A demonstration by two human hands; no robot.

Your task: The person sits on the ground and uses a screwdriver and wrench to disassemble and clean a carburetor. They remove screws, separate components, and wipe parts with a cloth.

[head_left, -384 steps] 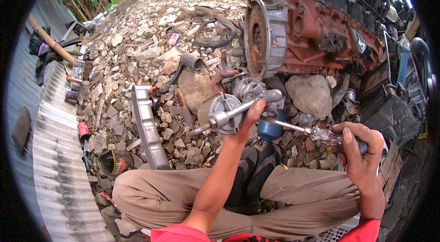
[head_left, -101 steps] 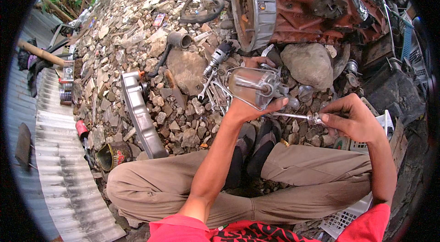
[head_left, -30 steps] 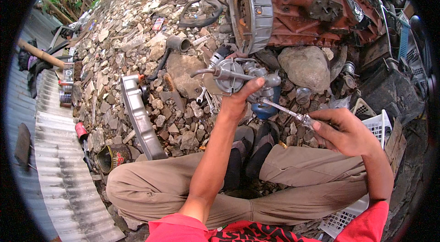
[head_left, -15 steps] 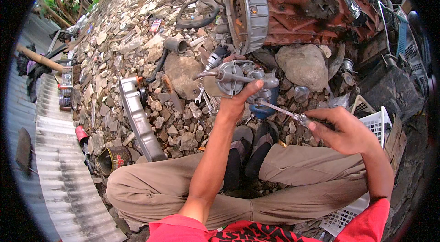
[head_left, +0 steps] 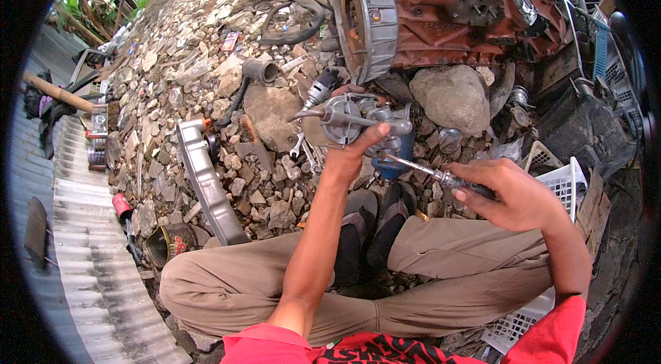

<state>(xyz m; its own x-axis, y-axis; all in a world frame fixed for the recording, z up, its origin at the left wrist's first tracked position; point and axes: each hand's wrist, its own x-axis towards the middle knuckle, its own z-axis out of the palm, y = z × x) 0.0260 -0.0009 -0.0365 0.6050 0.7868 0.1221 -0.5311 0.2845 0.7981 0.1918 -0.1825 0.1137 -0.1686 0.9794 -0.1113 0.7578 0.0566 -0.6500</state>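
Black lettering (head_left: 385,350) — partly cut off — marks the red shirt (head_left: 265,347).

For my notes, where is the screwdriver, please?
The screwdriver is right of centre in the head view, in the right hand, pointing toward the metal assembly.

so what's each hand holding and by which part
The left hand grips a grey metal part around its body; the right hand holds a screwdriver by its handle.

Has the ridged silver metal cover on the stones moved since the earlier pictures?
No: against the broad brown rock, the ridged silver metal cover shows no shift either way.
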